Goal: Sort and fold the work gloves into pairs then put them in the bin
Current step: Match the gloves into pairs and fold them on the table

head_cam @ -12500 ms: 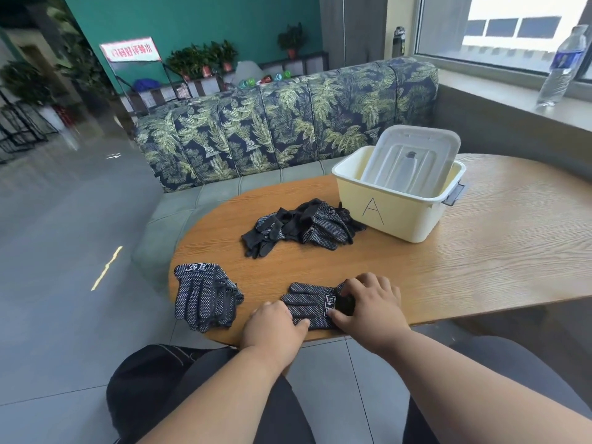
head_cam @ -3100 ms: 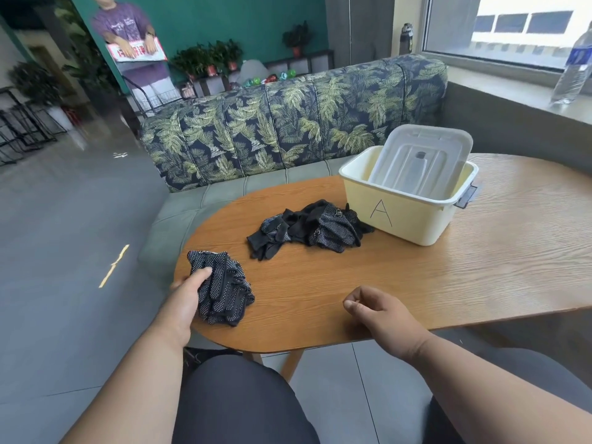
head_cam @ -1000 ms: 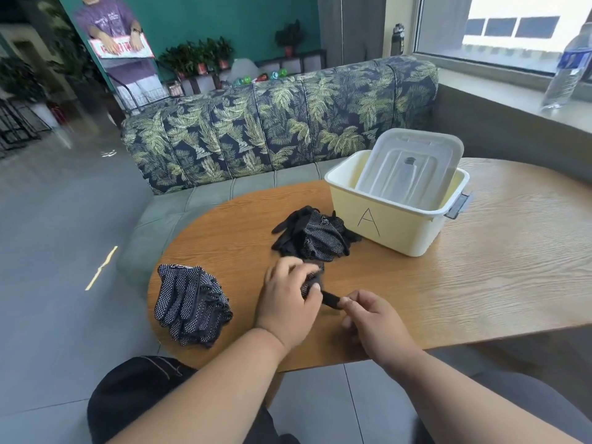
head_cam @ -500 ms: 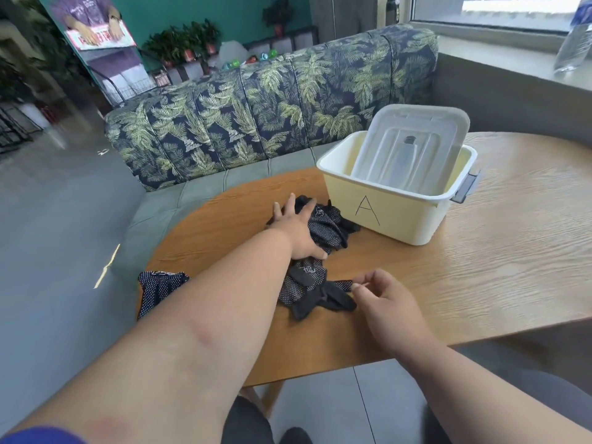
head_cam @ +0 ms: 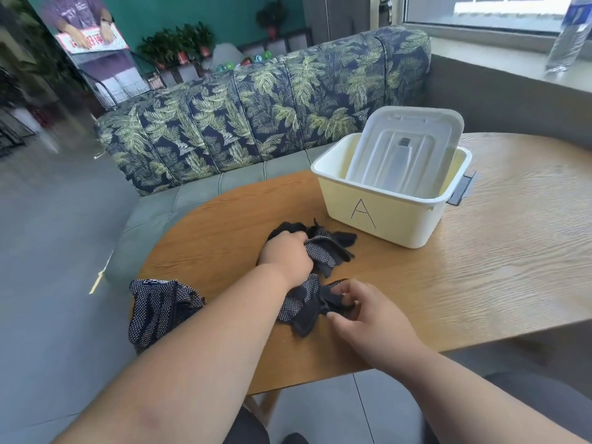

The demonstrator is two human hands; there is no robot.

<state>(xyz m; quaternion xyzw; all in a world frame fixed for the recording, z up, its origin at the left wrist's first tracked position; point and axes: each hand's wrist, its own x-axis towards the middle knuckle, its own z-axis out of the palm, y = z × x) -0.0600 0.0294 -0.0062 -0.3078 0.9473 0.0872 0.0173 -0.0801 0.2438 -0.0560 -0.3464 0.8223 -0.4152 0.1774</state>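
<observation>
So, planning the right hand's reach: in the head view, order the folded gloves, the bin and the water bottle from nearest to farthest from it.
From the right hand:
1. Folded gloves, table's left edge.
2. Bin, ahead.
3. Water bottle, windowsill, far right.

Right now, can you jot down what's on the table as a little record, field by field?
left hand: grips a glove in the loose pile
right hand: pinches a dark glove lying near the table's front
folded gloves: at the table's left edge
bin: cream, marked A, open
lid: standing tilted inside the bin
table: wooden
</observation>
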